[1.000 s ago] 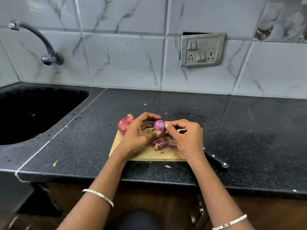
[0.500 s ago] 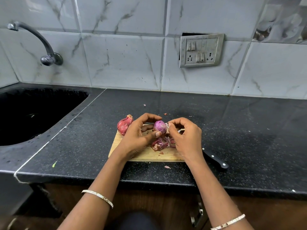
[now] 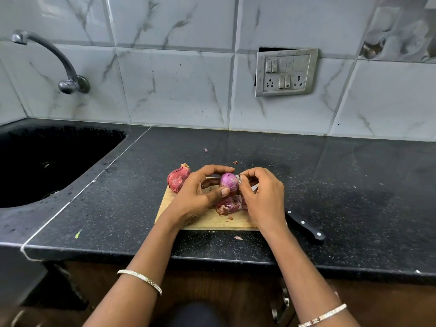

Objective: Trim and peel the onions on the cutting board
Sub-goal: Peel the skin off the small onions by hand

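The left hand [image 3: 195, 197] is holding a small, glossy purple peeled onion [image 3: 229, 182] just above the light wooden cutting board [image 3: 207, 221], its grip curled round the bulb with thumb in front. The right hand [image 3: 263, 197] is pinching at the onion's right side, fingertips closed on a thin bit of skin. A heap of reddish papery peelings [image 3: 227, 206] is lying beneath. An unpeeled red onion [image 3: 178, 177] is sitting at the board's far left corner. A black-handled riveted knife [image 3: 306, 228] is resting on the black speckled tabletop [image 3: 354, 197], right of the board
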The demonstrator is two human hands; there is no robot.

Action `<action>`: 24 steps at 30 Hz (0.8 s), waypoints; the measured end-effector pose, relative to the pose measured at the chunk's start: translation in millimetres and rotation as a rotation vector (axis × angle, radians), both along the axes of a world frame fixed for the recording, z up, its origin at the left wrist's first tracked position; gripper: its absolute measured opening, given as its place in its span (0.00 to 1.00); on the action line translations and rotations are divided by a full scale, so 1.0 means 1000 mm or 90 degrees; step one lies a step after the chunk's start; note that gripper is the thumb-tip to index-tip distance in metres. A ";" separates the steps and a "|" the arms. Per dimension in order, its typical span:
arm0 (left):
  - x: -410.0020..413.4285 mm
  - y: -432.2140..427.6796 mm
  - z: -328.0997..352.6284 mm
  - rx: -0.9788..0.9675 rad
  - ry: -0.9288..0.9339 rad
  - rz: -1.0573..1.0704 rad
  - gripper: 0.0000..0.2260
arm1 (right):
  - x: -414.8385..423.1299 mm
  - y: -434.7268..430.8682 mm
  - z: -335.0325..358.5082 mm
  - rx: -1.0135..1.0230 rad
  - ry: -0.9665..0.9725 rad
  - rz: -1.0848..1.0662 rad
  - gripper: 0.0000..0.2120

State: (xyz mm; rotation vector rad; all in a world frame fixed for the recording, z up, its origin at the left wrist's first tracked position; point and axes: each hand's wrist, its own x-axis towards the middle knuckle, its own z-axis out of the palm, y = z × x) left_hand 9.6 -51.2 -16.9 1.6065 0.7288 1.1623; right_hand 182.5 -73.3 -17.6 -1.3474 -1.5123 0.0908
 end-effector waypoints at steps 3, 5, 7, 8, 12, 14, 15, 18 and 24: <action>-0.002 0.000 -0.001 -0.009 -0.009 -0.009 0.21 | 0.002 0.001 0.000 -0.002 -0.016 -0.042 0.02; -0.003 0.001 -0.002 -0.017 -0.019 -0.014 0.21 | 0.004 0.001 0.001 -0.009 -0.010 -0.059 0.03; -0.003 0.002 -0.002 -0.021 -0.028 -0.018 0.21 | 0.003 -0.001 0.001 0.000 -0.022 -0.051 0.03; -0.003 0.002 -0.003 -0.024 -0.034 -0.020 0.21 | 0.002 -0.002 0.002 0.007 -0.020 -0.042 0.05; -0.002 0.003 -0.003 -0.045 -0.052 -0.011 0.21 | 0.003 -0.005 0.005 0.028 0.021 -0.012 0.11; -0.001 0.002 -0.003 -0.048 -0.048 0.003 0.20 | 0.004 -0.004 0.003 0.024 0.028 -0.008 0.10; 0.000 0.002 -0.003 -0.048 -0.045 0.008 0.20 | 0.004 -0.003 0.002 0.022 0.030 -0.004 0.10; 0.002 0.001 -0.003 -0.045 -0.035 0.024 0.20 | 0.003 -0.003 0.001 0.025 0.011 0.007 0.09; 0.003 -0.004 0.002 -0.009 -0.021 0.051 0.18 | 0.004 -0.004 0.002 0.005 -0.007 0.012 0.10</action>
